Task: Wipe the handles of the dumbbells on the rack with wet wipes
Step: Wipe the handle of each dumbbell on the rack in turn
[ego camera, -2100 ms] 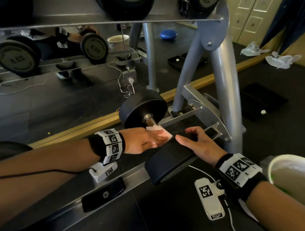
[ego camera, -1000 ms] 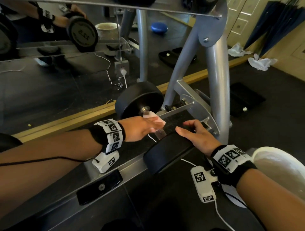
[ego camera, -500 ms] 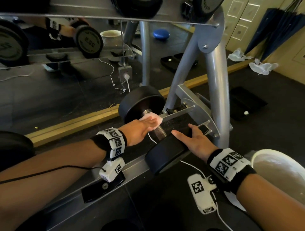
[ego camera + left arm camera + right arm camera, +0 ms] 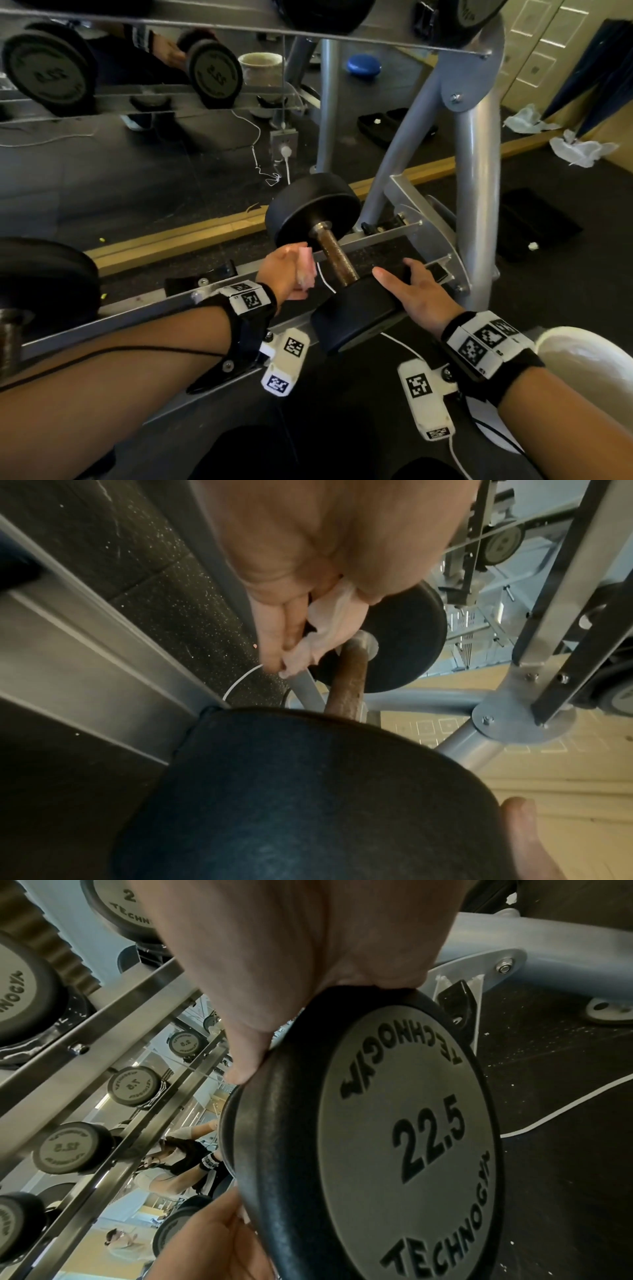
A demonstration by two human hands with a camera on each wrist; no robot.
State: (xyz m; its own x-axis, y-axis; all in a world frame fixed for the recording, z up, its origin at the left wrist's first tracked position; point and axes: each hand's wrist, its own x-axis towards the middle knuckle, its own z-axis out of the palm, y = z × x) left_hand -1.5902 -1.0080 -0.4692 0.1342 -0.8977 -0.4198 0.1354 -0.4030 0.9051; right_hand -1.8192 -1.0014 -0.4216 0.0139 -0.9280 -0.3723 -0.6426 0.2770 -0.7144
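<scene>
A black 22.5 dumbbell [image 4: 356, 315] lies on the bottom tier of the grey rack [image 4: 476, 192], its brown rusty handle [image 4: 337, 257] bare between the two heads. My left hand [image 4: 291, 270] holds a crumpled white wet wipe [image 4: 306, 267] just left of the handle, apart from it. In the left wrist view the wet wipe [image 4: 325, 634] is bunched between fingers and palm beside the handle [image 4: 347, 685]. My right hand [image 4: 416, 291] rests flat on the near head, fingers straight; the right wrist view shows it on the head's rim [image 4: 274, 1123].
Another dumbbell head [image 4: 44, 277] sits at the left on the same tier. A mirror behind the rack reflects more dumbbells. A white bucket [image 4: 589, 363] stands at my right. Used wipes [image 4: 582, 150] lie on the floor at far right. A white cable [image 4: 325, 281] runs under the handle.
My left hand has come off the handle with the wipe and drawn back to the left, leaving the handle uncovered. The right hand stays on the near head.
</scene>
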